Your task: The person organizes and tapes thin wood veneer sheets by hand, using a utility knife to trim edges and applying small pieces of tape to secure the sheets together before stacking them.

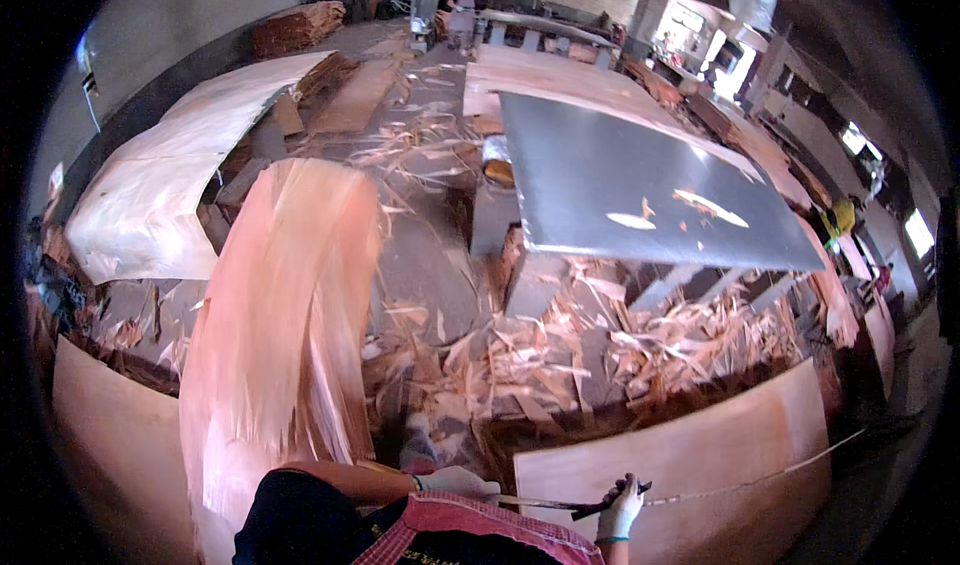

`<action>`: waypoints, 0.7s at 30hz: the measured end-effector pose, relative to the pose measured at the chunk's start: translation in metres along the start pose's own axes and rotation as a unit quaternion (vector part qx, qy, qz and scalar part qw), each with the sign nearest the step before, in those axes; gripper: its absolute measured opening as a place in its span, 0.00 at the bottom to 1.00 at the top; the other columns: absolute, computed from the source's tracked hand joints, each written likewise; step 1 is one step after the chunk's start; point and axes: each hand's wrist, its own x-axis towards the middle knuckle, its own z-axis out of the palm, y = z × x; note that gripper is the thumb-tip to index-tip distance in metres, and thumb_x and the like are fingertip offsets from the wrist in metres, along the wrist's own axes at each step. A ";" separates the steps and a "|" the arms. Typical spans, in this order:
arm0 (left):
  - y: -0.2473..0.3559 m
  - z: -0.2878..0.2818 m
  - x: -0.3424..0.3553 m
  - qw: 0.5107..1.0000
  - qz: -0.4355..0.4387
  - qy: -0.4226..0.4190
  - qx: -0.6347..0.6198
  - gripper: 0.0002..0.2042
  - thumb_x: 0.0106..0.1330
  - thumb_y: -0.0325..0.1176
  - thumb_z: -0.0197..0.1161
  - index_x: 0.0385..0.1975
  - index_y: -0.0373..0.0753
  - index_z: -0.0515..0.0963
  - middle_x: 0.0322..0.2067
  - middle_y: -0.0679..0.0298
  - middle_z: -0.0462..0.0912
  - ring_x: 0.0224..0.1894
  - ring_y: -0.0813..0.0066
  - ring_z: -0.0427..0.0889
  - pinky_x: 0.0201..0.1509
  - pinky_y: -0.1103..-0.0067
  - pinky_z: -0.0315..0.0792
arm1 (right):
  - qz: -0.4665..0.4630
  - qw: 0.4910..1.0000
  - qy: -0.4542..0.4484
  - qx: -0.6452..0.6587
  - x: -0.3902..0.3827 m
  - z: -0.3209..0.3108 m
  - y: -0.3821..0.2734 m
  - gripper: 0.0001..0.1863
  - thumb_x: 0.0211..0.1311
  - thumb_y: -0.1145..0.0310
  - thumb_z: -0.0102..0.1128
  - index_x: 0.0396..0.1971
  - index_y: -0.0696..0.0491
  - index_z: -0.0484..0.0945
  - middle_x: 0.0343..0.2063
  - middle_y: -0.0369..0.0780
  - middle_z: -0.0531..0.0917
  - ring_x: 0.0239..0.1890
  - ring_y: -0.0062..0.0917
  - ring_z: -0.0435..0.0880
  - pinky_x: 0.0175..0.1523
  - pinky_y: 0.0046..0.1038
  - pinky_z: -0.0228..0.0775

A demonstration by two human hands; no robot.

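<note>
Black tool (591, 511) in the curled right hand (624, 511), right of the left hand (456, 481) of unclear grip.

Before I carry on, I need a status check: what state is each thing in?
Left hand: gloved, grip unclear
Right hand: gloved, closed around dark tool
Thin pale rod: extending right of that hand
Reddish veneer sheet: arched, split lower down
Pale veneer sheet: spread out, drooping
Dark tabletop: glossy, littered with veneer scraps
Floor: strewn with torn offcuts
</note>
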 end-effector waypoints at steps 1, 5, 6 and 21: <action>-0.002 -0.020 -0.006 0.986 -0.003 0.092 -0.141 0.12 0.70 0.44 0.50 0.42 0.43 0.73 0.28 0.61 0.78 0.30 0.64 0.78 0.36 0.73 0.70 | -0.003 1.000 -0.025 0.000 -0.003 0.031 -0.009 0.09 0.63 0.63 0.55 0.29 0.53 0.69 0.19 0.33 0.70 0.13 0.17 0.63 0.17 0.20 0.56; -0.030 -0.146 -0.023 0.956 0.028 0.172 -0.235 0.09 0.68 0.38 0.53 0.39 0.41 0.75 0.27 0.62 0.76 0.31 0.67 0.76 0.38 0.75 0.70 | 0.038 0.996 -0.074 0.037 0.019 0.143 -0.033 0.09 0.64 0.62 0.55 0.31 0.51 0.71 0.18 0.33 0.70 0.14 0.16 0.64 0.17 0.20 0.57; -0.035 -0.179 -0.024 0.969 0.056 0.162 -0.178 0.08 0.66 0.37 0.54 0.38 0.41 0.74 0.26 0.62 0.76 0.31 0.66 0.77 0.38 0.74 0.71 | 0.039 0.994 -0.094 0.041 0.020 0.181 -0.043 0.09 0.65 0.61 0.55 0.31 0.49 0.71 0.17 0.32 0.70 0.14 0.15 0.65 0.18 0.19 0.58; -0.088 -0.616 0.080 0.892 0.124 0.294 0.320 0.15 0.69 0.44 0.51 0.49 0.44 0.71 0.21 0.59 0.74 0.17 0.62 0.76 0.18 0.69 0.70 | 0.007 0.936 -0.335 -0.103 0.130 0.672 -0.020 0.14 0.69 0.58 0.50 0.37 0.54 0.78 0.16 0.32 0.72 0.15 0.14 0.67 0.20 0.16 0.58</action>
